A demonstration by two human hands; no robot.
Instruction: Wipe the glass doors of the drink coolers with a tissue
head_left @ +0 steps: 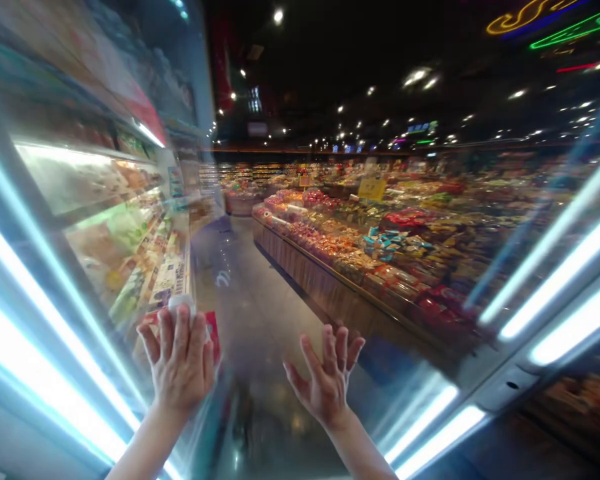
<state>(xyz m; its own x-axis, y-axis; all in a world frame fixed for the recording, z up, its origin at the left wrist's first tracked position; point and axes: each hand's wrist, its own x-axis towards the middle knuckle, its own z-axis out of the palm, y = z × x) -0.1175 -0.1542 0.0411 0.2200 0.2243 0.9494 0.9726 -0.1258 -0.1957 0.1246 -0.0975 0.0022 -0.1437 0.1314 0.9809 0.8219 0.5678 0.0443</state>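
My left hand (181,360) is raised in front of me, fingers wrapped over a red carton with a white cap (190,320). It hangs beside the glass front of a lit refrigerated case (110,227) on my left. My right hand (329,380) is up at the same height, back towards me, fingers stretched out and spread, holding nothing. It hovers over the aisle floor (250,313) and touches nothing that I can see.
A long wooden display counter (320,280) heaped with packaged sweets runs along the right of the aisle. Bright light strips (555,280) frame a glass door edge at the right. More shelves stand far down the aisle. The picture is smeared by motion.
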